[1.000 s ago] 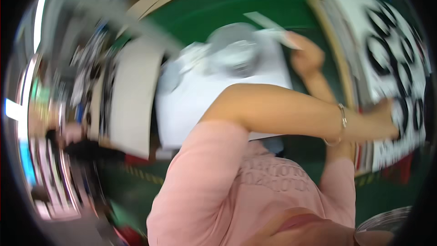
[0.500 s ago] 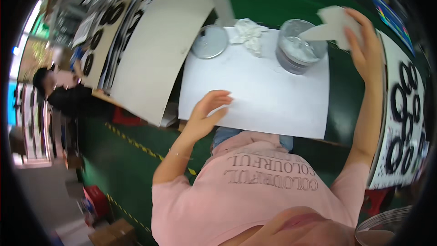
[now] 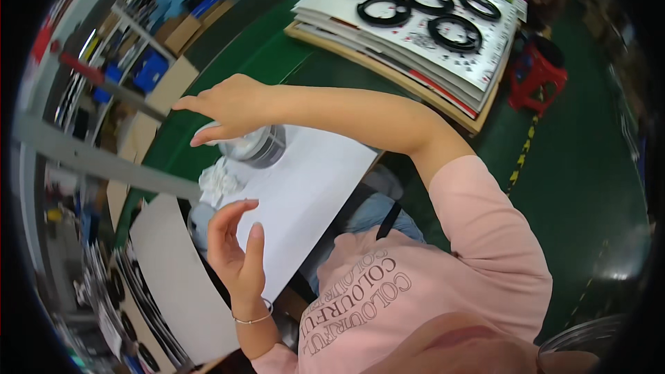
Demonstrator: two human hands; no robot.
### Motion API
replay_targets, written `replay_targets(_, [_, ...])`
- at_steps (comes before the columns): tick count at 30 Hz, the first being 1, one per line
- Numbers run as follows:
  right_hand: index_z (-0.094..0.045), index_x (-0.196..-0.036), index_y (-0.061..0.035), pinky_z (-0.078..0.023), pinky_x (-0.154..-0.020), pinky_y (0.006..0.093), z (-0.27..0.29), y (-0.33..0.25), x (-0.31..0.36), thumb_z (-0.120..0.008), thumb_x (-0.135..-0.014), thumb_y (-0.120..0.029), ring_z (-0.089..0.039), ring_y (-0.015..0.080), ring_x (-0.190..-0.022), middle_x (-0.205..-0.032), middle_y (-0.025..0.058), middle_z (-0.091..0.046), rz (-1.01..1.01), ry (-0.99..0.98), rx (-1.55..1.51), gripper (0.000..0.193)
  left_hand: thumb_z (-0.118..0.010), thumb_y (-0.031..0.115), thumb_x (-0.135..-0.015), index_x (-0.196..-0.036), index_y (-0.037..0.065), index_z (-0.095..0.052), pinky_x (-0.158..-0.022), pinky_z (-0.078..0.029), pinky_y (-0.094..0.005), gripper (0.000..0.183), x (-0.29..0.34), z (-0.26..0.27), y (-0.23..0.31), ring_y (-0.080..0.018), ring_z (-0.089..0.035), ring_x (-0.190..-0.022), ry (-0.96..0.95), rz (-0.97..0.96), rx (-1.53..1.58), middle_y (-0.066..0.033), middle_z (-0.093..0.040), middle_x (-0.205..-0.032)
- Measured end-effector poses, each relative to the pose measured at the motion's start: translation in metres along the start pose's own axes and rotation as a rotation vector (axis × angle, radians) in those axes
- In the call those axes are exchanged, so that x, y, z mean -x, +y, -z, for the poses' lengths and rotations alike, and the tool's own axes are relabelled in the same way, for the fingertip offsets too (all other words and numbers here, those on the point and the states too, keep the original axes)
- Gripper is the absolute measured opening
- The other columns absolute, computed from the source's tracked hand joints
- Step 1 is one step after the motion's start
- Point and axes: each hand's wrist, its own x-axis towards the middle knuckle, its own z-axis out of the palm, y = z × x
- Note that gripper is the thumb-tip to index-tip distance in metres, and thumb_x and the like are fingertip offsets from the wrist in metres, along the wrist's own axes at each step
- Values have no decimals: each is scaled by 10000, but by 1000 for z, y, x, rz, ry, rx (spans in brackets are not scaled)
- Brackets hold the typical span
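Observation:
My right hand (image 3: 232, 107) reaches across the clear tub (image 3: 269, 151). Its index finger is stretched out and its thumb stands apart from it. A pale edge shows below the fingers, and I cannot tell whether it is the white card or the tub's rim. White paste shows inside the tub, partly hidden by the hand. My left hand (image 3: 235, 253) is raised above the left edge of a white sheet (image 3: 315, 173), fingers curved and apart, nothing between them. Behind its fingers is a round grey lid (image 3: 199, 220). A crumpled white cloth (image 3: 218, 183) lies between tub and lid.
To the right, a stack of boards (image 3: 415, 62) carries several black rings (image 3: 454, 33). A red stool (image 3: 537, 79) stands beyond it. At lower left leans a large pale board (image 3: 176, 263). A grey metal post (image 3: 104, 159) crosses the left side.
The view has swung round to the right and tilted. My right hand has come over the tub, and the white card it held is no longer plainly visible. My left hand remains raised.

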Motion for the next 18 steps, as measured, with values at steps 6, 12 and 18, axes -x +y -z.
replay_targets(6, [-488,-1098,-140,-481,-649,360,90,70,64,-548,-778,-329,-585,247,-844,-942,70,-587,-57,36,412,376,-557,-50,-700,-909,-4,-553,-752,-429,-294,214,-103,-83,25,-228,-569,-828,-278,-403,-178,-114,-586,-860])
replay_targets(12, [-558,-1001,-142,-462,-672,363,201,230,156,-594,-734,-222,-574,250,-833,-859,61,-592,-427,-143,776,281,-555,105,-706,-831,54,-561,-643,-441,-374,135,-263,-191,-17,-283,-568,-727,-412,-725,-603,-117,-588,-768])
replay_targets(18, [-601,-976,-161,-452,-728,375,249,370,209,-597,-748,-264,-578,273,-873,-897,94,-620,-828,-235,760,250,-521,277,-770,-1002,79,-567,-737,-461,-354,308,-401,-282,-97,-273,-588,-835,-597,-197,-939,-98,-610,-958])
